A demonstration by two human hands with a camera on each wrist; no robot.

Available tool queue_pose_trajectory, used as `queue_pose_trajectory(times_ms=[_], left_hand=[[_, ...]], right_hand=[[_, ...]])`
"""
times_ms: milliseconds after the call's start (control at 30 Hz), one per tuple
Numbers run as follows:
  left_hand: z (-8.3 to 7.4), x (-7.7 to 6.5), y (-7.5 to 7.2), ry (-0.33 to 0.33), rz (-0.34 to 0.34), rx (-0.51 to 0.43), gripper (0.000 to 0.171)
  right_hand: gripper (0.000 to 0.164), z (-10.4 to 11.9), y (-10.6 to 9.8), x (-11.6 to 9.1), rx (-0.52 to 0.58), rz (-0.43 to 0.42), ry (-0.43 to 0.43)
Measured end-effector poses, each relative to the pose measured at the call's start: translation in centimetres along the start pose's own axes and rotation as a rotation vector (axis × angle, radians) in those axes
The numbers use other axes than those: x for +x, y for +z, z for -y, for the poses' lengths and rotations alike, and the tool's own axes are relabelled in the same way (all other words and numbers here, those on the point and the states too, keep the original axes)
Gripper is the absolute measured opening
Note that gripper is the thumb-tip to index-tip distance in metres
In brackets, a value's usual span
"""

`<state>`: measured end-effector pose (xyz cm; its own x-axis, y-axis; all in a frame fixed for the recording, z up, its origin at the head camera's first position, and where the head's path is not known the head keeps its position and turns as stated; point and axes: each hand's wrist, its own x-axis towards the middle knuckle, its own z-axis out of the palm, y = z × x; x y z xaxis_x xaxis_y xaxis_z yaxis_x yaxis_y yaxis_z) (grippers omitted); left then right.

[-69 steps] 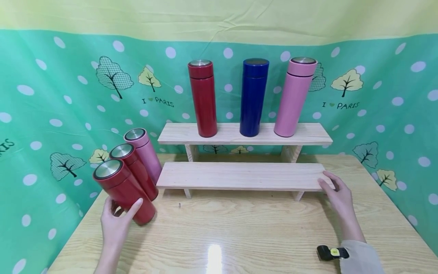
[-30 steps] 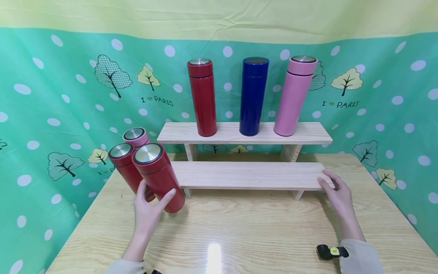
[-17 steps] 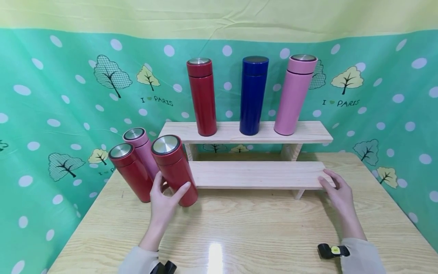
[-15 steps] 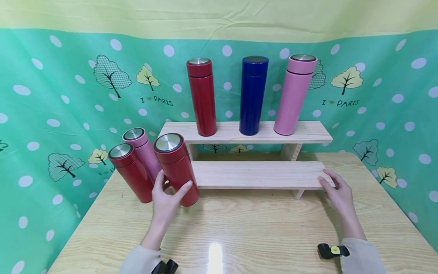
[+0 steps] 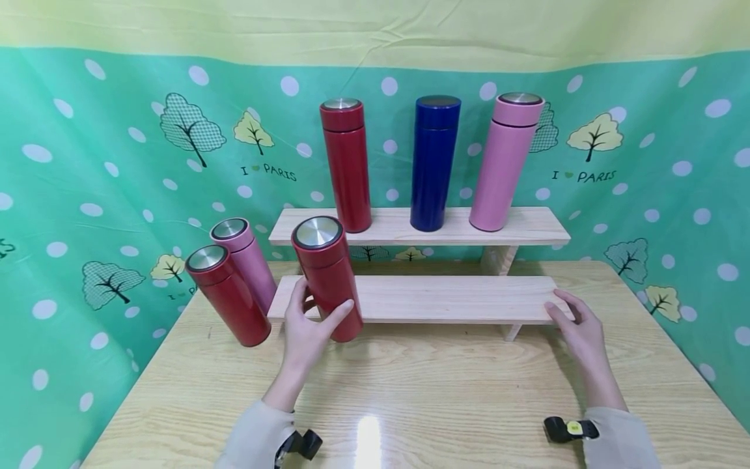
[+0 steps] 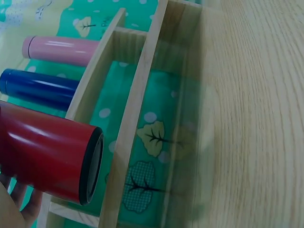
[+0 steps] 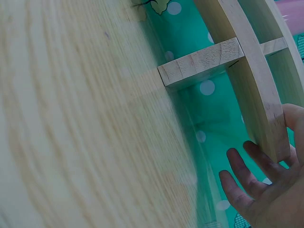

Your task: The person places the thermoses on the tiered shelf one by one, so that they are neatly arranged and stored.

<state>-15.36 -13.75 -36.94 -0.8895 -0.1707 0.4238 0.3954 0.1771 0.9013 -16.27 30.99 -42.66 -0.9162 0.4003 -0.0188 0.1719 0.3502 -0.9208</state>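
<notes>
A red thermos bottle (image 5: 328, 280) with a silver-topped lid is in my left hand (image 5: 307, 335), thumb on its front and fingers round its left side. It is raised before the left part of the lower wooden shelf (image 5: 451, 299) and tilted slightly. In the left wrist view the base of the red bottle (image 6: 52, 154) shows, off the table and level with the shelf boards. My right hand (image 5: 580, 332) holds the right end of the lower shelf between thumb and finger; in the right wrist view the other fingers (image 7: 247, 175) spread loosely below the board.
On the upper shelf (image 5: 392, 225) stand a red bottle (image 5: 348, 169), a blue bottle (image 5: 435, 169) and a pink bottle (image 5: 506, 169). Another red bottle (image 5: 234, 299) and a pink one (image 5: 252, 264) stand left of the shelves on the wooden table (image 5: 439, 397). A patterned green cloth (image 5: 674, 195) hangs behind.
My left hand has carried the red bottle from the front left of the table rightward and up to the lower shelf's front. The right hand stays at the shelf end.
</notes>
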Motion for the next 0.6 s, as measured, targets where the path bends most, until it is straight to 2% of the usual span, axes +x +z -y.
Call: queue_pose_trajectory(times_ms=[600], left_hand=[[0.1, 1.1, 3.0, 0.028, 0.062, -0.023, 0.064]], right_hand=[[0.069, -0.1, 0.0, 0.1, -0.027, 0.012, 0.006]])
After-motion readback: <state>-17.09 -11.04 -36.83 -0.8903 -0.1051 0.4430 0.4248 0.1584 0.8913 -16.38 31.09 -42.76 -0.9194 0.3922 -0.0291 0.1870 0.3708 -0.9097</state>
